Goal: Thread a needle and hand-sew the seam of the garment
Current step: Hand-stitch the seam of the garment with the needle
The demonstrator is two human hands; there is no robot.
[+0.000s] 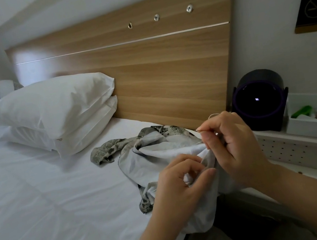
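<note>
A pale grey garment point(155, 154) with a dark floral print on its other side lies bunched at the right edge of the white bed point(39, 193). My left hand point(177, 186) pinches a fold of the garment between thumb and fingers. Just above it, my right hand point(231, 138) pinches a thin needle point(198, 130) at its fingertips. A light thread point(214, 114) runs over the top of that hand, and another strand leads down toward the cloth.
Two stacked white pillows point(56, 112) lie against the wooden headboard point(143, 63). To the right, a white bedside shelf point(298, 148) carries a dark round speaker point(260, 102) and a white bin point(315, 124) holding small items, one green.
</note>
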